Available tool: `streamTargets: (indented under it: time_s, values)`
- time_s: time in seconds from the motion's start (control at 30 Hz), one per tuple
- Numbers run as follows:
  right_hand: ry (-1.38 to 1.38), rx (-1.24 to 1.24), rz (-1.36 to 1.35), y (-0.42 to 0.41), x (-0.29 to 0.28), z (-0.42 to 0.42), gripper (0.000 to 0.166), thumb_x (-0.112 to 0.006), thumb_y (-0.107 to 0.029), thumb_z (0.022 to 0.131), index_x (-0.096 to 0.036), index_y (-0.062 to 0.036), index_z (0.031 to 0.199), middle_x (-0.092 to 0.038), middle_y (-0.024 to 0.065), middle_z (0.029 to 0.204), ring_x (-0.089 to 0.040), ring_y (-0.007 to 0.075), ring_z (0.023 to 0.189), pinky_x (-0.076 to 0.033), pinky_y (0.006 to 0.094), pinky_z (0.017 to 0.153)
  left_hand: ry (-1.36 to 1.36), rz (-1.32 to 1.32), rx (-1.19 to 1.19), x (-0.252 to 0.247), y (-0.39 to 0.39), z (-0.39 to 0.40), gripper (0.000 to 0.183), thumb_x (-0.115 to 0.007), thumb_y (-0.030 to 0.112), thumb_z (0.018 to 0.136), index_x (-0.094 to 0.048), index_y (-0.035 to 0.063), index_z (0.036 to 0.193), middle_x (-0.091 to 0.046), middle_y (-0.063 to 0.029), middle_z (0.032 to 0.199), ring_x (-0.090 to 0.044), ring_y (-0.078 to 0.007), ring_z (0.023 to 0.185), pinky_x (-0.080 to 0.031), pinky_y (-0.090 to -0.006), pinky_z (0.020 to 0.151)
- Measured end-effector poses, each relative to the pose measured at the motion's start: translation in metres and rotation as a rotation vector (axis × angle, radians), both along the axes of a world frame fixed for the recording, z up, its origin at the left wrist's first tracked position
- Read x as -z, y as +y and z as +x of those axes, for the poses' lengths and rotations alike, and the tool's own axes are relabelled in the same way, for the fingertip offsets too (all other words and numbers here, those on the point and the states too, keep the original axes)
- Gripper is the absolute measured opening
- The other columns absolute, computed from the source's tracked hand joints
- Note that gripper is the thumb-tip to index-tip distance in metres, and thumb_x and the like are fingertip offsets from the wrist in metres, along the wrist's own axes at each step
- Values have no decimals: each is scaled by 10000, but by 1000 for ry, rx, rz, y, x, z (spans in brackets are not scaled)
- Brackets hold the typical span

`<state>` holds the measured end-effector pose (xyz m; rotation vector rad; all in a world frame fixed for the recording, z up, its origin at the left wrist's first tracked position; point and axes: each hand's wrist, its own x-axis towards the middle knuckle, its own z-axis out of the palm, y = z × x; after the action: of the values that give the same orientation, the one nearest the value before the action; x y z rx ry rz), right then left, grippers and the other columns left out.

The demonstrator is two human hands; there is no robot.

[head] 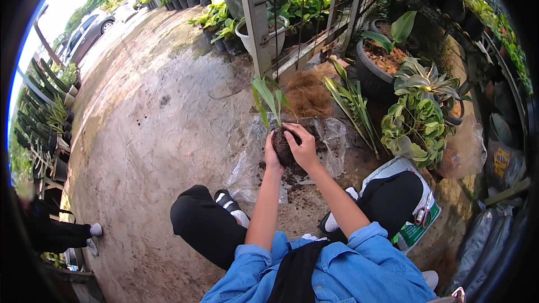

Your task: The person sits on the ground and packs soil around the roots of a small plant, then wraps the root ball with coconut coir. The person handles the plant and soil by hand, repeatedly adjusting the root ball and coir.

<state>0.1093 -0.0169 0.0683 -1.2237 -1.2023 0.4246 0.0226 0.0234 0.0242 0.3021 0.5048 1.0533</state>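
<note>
Both my hands cup the dark root ball (283, 148) of a small green plant (269, 97), whose long leaves stand upright above it. My left hand (272, 151) presses on its left side. My right hand (302, 145) curves round its upper right side, fingers bent over the soil. Beneath lies a clear plastic sheet (246, 168) with loose dark soil scattered on it. A heap of brown coconut fibre (307, 94) sits just beyond the sheet. Cut variegated leaves (351, 105) rest on the ground to the right of the fibre.
Right of me stand a large black pot (372, 78) with a broad-leaved plant, a leafy variegated plant (417, 128), and scissors (422, 216) on a white and green bag (414, 233). A metal gate post (257, 21) rises ahead. Another person (59, 229) stands at far left.
</note>
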Motion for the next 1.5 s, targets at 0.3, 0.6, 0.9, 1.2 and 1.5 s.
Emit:
streamTargets:
  time_s: [0.3,0.6,0.9,1.2,1.5]
  values:
    - [-129,14,6,0,10,0,200,-628,-86,813,-662,-11,996,-641,124,1026,-623,260,958,-469,328,849,92,-34,-30,5,-2,3,309,-452,338,931,-591,72,1007,-634,-33,886,-619,-147,764,-506,-281,675]
    - [-122,-37,11,-6,0,-14,171,-643,-56,784,-664,2,943,-634,128,1047,-620,267,980,-478,338,850,11,33,9,13,1,-11,393,-449,422,919,-549,83,1090,-608,-63,980,-609,-183,888,-514,-338,781]
    - [279,-14,-122,3,-4,13,197,-627,-105,836,-637,25,983,-629,76,985,-594,155,915,-449,269,830,-3,-19,67,-2,-7,-15,382,-440,342,911,-581,32,1085,-651,-104,993,-648,-208,864,-536,-352,769]
    - [-137,-71,-98,-14,2,-12,355,-560,-164,888,-563,4,1200,-568,159,1234,-517,262,1184,-379,336,992,-5,31,37,12,-5,-15,374,-446,355,916,-566,67,1122,-629,-75,1029,-617,-194,918,-510,-340,813]
    - [16,-25,-202,19,4,20,521,-394,-341,969,-338,-10,1367,-313,169,1416,-276,295,1331,-201,418,1078,-51,-4,150,8,-14,-8,437,-419,371,925,-530,37,1184,-612,-114,1105,-607,-236,986,-487,-375,878]
